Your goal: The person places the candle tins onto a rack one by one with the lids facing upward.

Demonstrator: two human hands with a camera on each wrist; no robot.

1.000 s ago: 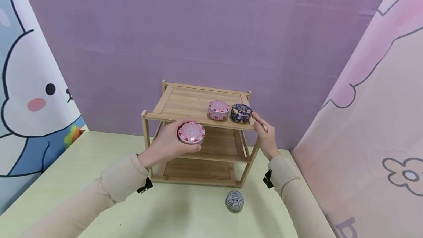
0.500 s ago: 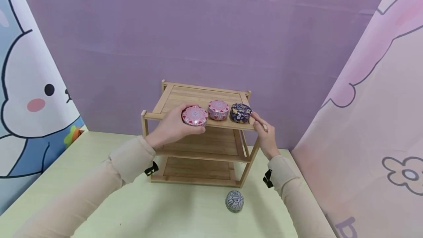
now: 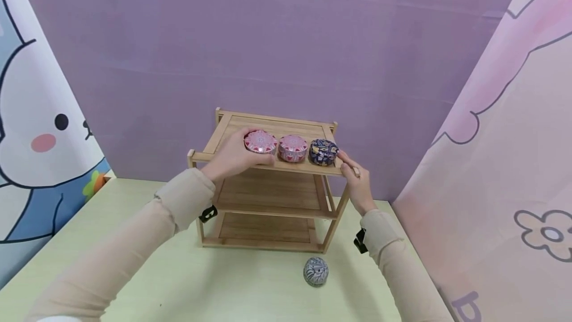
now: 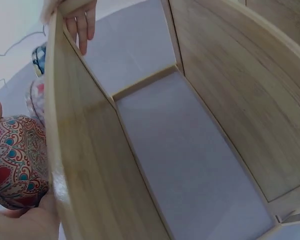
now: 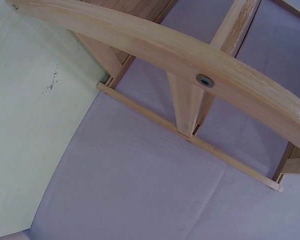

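Three round tins (image 3: 292, 149) at the top of a wooden rack (image 3: 277, 211)
Left hand (image 3: 237, 156) grips the leftmost pink tin (image 3: 260, 141) in its fingers, contact with the rack unclear; right hand (image 3: 360, 186), fingers partly hidden, holds the rack's front corner

rack (image 3: 290, 127): middle pink tin (image 3: 292, 149), navy tin (image 3: 323, 152) | table (image 3: 250, 287): rack, gray tin (image 3: 316, 271)

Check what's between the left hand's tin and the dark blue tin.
A second pink tin, standing on the top shelf. It shows in the head view.
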